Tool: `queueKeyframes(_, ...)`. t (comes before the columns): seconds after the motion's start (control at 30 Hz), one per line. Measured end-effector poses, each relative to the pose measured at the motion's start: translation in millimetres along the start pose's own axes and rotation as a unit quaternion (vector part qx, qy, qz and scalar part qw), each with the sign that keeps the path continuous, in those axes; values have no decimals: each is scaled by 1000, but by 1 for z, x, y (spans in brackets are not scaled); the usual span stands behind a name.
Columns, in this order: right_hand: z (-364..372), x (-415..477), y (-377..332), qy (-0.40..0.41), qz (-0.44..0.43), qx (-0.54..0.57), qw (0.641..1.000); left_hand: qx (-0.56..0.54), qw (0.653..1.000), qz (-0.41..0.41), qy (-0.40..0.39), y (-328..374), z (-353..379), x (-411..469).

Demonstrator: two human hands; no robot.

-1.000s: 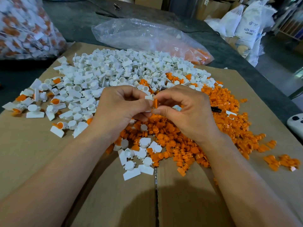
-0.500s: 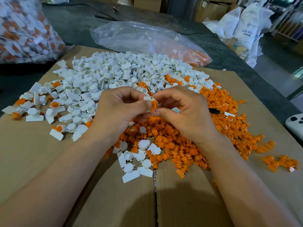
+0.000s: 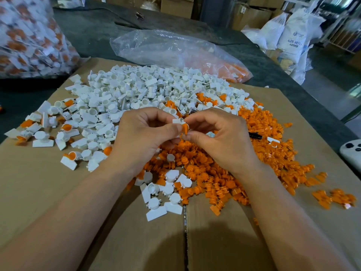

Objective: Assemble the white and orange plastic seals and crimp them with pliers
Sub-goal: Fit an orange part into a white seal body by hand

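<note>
While left hand (image 3: 144, 137) pinches white seal (image 3: 178, 121), right hand (image 3: 220, 141) (prob.) seats orange insert (image 3: 184, 128).

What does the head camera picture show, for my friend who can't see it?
Two hands, left hand and right hand, press a white seal piece and an orange insert together above a cardboard sheet. Below lie a white pile and an orange pile; plastic bags sit behind.
</note>
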State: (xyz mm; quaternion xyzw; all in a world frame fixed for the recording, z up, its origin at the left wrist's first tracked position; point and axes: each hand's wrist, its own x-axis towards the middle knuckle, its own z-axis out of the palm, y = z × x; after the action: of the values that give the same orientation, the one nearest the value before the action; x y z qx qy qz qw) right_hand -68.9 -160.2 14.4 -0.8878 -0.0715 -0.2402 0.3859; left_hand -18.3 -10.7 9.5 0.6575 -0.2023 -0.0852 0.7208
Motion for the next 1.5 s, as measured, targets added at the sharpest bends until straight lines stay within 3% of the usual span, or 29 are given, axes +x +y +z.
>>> queueKeyframes(0.83, -5, 1, -3, -12, 11, -76, 997, 1, 1000, -8, 8, -1, -1, 2)
queueKeyframes(1.0, -43, 10, 14, 25, 162, -157, 974, -54, 998, -37, 25, -3, -4, 5)
queueKeyframes(1.17, -64, 9, 31, -81, 262, -263, 925, -64, 997, -34, 22, -4, -5, 5)
queueKeyframes(1.33, -57, 9, 32, -203, 264, -348, 876, -62, 997, -34, 17, -4, -5, 5)
queueKeyframes(1.5, -48, 9, 35, -257, 265, -381, 848, -58, 997, -37, 17, -3, -4, 5)
